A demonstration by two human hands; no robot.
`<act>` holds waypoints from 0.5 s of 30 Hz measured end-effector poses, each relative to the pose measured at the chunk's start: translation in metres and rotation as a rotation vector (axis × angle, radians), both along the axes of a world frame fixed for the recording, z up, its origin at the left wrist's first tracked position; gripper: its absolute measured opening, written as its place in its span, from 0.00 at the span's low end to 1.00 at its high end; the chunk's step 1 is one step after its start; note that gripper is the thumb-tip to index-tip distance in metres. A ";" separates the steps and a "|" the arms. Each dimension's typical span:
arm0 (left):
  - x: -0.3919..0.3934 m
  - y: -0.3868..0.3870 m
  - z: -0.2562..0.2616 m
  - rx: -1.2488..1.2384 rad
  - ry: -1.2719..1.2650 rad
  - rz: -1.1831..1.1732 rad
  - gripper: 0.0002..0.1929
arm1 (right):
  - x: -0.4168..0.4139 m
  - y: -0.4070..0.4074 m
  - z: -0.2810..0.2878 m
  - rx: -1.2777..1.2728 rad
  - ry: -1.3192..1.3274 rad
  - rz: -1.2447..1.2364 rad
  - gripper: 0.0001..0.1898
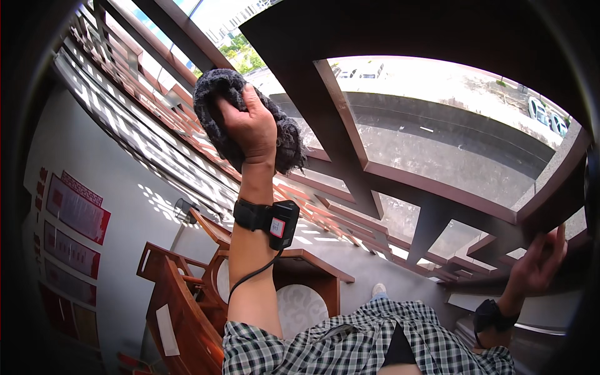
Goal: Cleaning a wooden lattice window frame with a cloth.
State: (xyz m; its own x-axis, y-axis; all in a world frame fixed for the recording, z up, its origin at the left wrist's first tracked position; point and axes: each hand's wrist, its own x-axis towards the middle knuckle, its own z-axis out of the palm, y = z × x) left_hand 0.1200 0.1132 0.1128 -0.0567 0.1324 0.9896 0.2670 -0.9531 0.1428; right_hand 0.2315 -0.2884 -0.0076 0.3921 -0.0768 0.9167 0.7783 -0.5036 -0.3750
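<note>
My left hand (253,129) is raised and grips a thick bundle of dark grey, fluffy cloth (218,86), with a frayed edge hanging at its right. The thumb lies on top, while the other fingers are mostly sunk in the folds. Just beyond the cloth stands the brown window lattice (300,93); I cannot tell whether they touch. Lower down at the far right, my right hand (539,262) is beside a dark lattice bar, its fingers partly bent. Whether it grips the bar is hidden in shadow. A strap with a black device (283,225) circles my left forearm.
Below my left arm are wooden chairs (187,304) and a wooden piece with round, pale patterned panels (302,307). Posters bearing writing (77,206) hang on the left wall. Through the lattice, a paved yard (450,150) and parked cars (539,110) show far below.
</note>
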 end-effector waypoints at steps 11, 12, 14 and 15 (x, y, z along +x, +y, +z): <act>-0.008 0.002 0.008 -0.015 0.070 -0.017 0.17 | 0.007 -0.005 -0.010 0.032 -0.042 0.000 0.18; -0.011 0.001 0.007 0.000 0.096 -0.046 0.17 | 0.005 -0.005 -0.010 0.034 -0.031 -0.005 0.19; -0.017 -0.003 0.009 -0.037 0.128 -0.113 0.16 | 0.004 -0.001 -0.010 0.064 -0.008 0.018 0.18; -0.018 -0.007 0.010 -0.039 0.130 -0.113 0.16 | 0.004 -0.001 -0.009 0.089 0.009 0.033 0.18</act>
State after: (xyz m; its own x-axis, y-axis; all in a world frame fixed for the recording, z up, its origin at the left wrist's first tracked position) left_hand 0.1018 0.1066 0.1223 0.0888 0.1692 0.9816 0.1772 -0.9724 0.1516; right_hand 0.2353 -0.2893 -0.0168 0.4039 -0.1449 0.9032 0.7903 -0.4421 -0.4243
